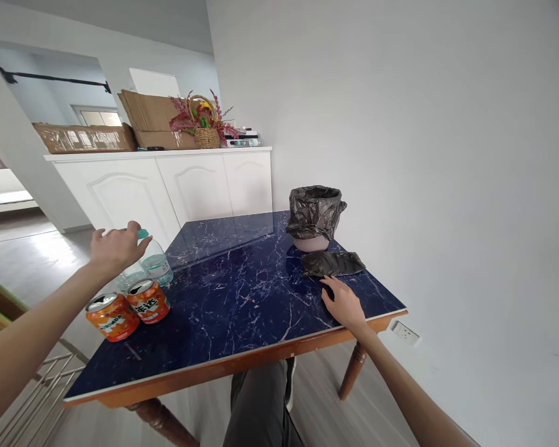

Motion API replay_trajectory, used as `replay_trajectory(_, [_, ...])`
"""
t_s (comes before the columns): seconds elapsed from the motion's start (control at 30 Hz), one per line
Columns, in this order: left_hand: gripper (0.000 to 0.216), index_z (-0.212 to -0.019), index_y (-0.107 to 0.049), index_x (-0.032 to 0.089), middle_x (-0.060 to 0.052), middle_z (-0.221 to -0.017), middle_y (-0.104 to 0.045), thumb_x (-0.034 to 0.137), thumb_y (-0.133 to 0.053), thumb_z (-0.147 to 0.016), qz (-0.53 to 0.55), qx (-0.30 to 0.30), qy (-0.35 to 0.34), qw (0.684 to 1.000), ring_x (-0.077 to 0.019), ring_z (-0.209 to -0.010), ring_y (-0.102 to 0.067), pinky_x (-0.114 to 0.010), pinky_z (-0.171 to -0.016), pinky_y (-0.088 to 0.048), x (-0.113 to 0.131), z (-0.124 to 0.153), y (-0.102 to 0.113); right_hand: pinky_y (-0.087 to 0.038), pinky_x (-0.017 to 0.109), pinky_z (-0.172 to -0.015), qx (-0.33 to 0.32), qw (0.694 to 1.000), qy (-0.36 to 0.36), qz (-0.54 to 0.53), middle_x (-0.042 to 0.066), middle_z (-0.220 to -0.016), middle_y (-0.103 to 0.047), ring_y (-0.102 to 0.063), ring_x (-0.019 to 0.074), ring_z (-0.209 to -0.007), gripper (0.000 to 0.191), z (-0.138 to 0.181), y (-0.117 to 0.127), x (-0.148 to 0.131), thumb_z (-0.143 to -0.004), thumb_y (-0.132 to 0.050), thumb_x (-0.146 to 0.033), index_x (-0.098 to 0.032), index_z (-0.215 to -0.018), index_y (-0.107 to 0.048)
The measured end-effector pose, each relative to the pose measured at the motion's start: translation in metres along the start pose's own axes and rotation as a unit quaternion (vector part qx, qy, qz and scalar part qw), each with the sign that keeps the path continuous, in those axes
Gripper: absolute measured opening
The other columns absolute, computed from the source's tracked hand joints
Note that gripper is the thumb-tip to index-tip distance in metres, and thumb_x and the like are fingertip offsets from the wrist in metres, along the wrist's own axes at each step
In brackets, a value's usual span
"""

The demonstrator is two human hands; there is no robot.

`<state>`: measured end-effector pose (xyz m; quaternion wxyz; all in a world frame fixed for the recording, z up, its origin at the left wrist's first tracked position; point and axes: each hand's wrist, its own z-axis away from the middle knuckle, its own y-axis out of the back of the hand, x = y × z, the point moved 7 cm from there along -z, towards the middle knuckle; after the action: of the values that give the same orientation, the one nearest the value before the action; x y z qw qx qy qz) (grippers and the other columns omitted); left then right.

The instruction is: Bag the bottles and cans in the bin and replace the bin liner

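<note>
My left hand (116, 249) is over two clear plastic bottles at the table's left side, its fingers apart. One bottle (156, 264) has a teal cap close to my thumb; the other bottle (131, 276) is partly hidden by my hand and the cans. In front of them stand two opened orange soda cans, a left can (114, 318) and a right can (148, 302). My right hand (345, 302) rests on the table with loosely bent fingers, beside a folded black plastic bag (333, 264). Behind that bag is a small light-coloured bin (311, 243) lined with a black bag (314, 214).
The blue marble-patterned table (242, 292) has a wooden edge and meets the wall on the right. A white cabinet (195, 186) beyond carries cardboard boxes (86, 138) and a flower basket (207, 138). A metal rack (51, 385) stands at the lower left.
</note>
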<state>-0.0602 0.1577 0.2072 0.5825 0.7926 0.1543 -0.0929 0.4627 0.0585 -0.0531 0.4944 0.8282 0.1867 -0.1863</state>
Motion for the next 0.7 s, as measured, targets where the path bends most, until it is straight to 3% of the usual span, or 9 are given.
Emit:
replay_trajectory(0.23, [0.072,-0.140,-0.053,0.001,-0.028,-0.112,-0.078,0.054,-0.025,-0.101,0.000,0.003,-0.004,1.000,-0.0435,-0.110,-0.071,-0.050,-0.099,-0.039,0.005,-0.002,0.002,-0.053,0.053,-0.114,0.029,0.999,0.019,0.005,0.010,-0.142,-0.070,-0.060,0.0330,-0.140,0.038,0.004,0.001,-0.003,-0.100,-0.048,-0.027,-0.022,-0.129,-0.072])
replay_trajectory(0.37, [0.070,-0.140,-0.053,0.001,-0.029,-0.112,-0.077,0.052,-0.026,-0.101,-0.007,-0.009,-0.001,1.000,-0.0425,-0.109,-0.071,-0.049,-0.097,-0.041,0.001,-0.007,0.002,-0.056,0.051,-0.109,0.073,0.996,0.044,0.010,0.011,-0.136,-0.072,-0.067,0.0327,-0.130,0.033,-0.009,0.017,-0.008,-0.098,-0.049,-0.025,-0.026,-0.121,-0.072])
replay_trajectory(0.53, [0.069,-0.132,-0.058,-0.001,-0.032,-0.113,-0.076,0.054,-0.028,-0.100,-0.022,-0.032,0.001,0.999,-0.0429,-0.108,-0.071,-0.048,-0.093,-0.043,-0.004,-0.015,-0.002,-0.050,0.053,-0.113,0.154,0.984,0.088,0.026,0.016,-0.140,-0.063,-0.059,0.0346,-0.132,0.035,-0.079,0.066,-0.026,-0.097,-0.049,-0.027,-0.024,-0.126,-0.067])
replay_trajectory(0.7, [0.065,-0.130,-0.059,0.001,-0.030,-0.116,-0.076,0.053,-0.033,-0.100,-0.041,-0.035,-0.003,0.999,-0.0410,-0.112,-0.069,-0.047,-0.095,-0.043,-0.007,-0.017,-0.005,-0.043,0.056,-0.114,0.179,0.973,0.137,0.049,0.023,-0.143,-0.056,-0.052,0.0383,-0.134,0.043,-0.165,0.111,-0.060,-0.094,-0.050,-0.023,-0.013,-0.134,-0.062])
